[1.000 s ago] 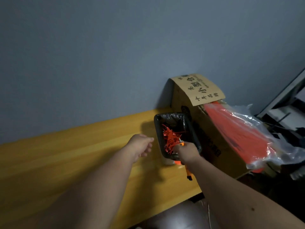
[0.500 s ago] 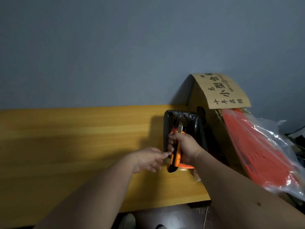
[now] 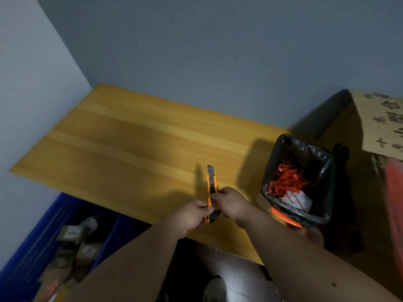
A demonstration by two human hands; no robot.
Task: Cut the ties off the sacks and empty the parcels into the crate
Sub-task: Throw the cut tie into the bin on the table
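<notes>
Both hands meet over the near edge of the wooden table [image 3: 122, 136], and they're sharing one thing: an orange utility knife [image 3: 211, 189]. Left hand [image 3: 192, 216] has its fingers curled around the bottom end of the handle, down by the dark butt cap. Right hand [image 3: 231, 203] pinches the knife a bit higher up, fingertips on the side of the body roughly where the slider would be, though it's too small to really see that part.

The knife itself is the usual snap-off type: orange plastic body, a dark strip running up the middle, and a grey metal blade [image 3: 210, 170] sticking out of the top. It stands nearly upright, blade pointing away from the person toward the wall, and throws a thin shadow on the wood just to its left.

Off to the right of the hands, near but not touching, sits a small bin [image 3: 327, 171] lined with a black bag, with a heap of cut red ties [image 3: 287, 182] and something white inside. An orange bit of the bin pokes out under the bag at the near corner. Further right stands a cardboard box [image 3: 379, 123] with printed characters on its flap, blurry.

Down at the lower left, below table level, is the blue crate [image 3: 28, 251] with brownish parcels [image 3: 72, 243] lying in it, well apart from the knife and both hands
</notes>
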